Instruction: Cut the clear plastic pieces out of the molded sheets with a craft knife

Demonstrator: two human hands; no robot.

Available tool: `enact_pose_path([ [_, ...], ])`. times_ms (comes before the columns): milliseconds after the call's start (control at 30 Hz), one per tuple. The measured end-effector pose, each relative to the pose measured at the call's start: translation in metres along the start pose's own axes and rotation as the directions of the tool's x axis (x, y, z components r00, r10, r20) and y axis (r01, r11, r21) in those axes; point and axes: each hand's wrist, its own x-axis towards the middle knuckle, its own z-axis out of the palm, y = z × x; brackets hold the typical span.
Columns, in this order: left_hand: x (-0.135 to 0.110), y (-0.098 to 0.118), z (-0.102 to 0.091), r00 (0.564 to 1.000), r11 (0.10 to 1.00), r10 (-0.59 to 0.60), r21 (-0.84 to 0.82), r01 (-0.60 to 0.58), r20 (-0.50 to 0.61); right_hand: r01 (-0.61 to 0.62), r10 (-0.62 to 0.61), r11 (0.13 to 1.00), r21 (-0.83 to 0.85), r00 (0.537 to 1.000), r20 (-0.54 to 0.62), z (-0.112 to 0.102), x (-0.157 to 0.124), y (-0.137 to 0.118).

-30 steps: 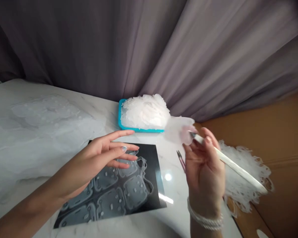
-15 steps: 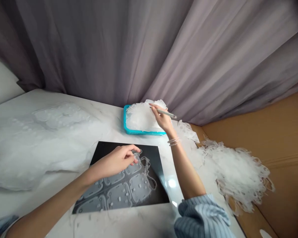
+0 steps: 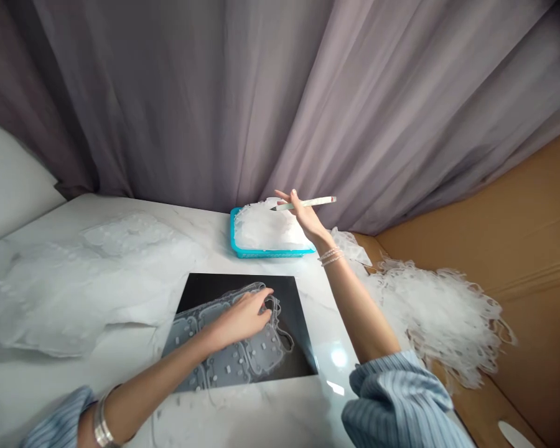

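Translucent sheet [image 3: 224, 354] lies beneath left hand [image 3: 242, 317], seemingly touching it.

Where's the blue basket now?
Head view: the blue basket sits at the far edge of the table, beyond the black sheet, under the right hand.

Tabletop [image 3: 51, 214]: glossy white marble-look finish; black sheet [image 3: 200, 292]: glossy. Tray [image 3: 266, 253]: smooth teal plastic; pen [image 3: 308, 202]: smooth, pale; film scraps [image 3: 441, 317]: translucent, matt. Curtain [image 3: 168, 106]: soft mauve cloth; backing [image 3: 494, 311]: matt brown cardboard.
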Motion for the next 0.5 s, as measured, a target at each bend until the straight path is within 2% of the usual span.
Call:
enact_pose_path([
  [100, 0.016, 0.002, 0.008, 0.996, 0.991, -0.084, -0.108, 0.084, 0.01, -0.037, 0.031, 0.987, 0.154, 0.999, 0.039, -0.004, 0.0, -0.007],
  [233, 0.034, 0.006, 0.019, 0.973, 0.931, -0.207, -0.285, 0.227, 0.1, -0.032, 0.039, 0.98, 0.198, 0.999, -0.028, -0.021, -0.025, -0.022],
  [367, 0.047, 0.014, 0.022, 0.951, 0.857, -0.252, -0.415, 0.305, 0.177, -0.078, 0.087, 0.986, 0.147, 0.995, -0.057, -0.047, -0.097, -0.021],
  [433, 0.054, 0.021, 0.019, 0.948, 0.834, -0.249, -0.453, 0.315, 0.2, -0.176, 0.179, 0.979, 0.105, 0.984, -0.014, -0.055, -0.144, -0.008],
  [500, 0.062, 0.027, 0.016, 0.949, 0.828, -0.238, -0.469, 0.309, 0.205, -0.321, 0.32, 0.947, 0.015, 0.946, 0.051, -0.054, -0.188, 0.01],
])
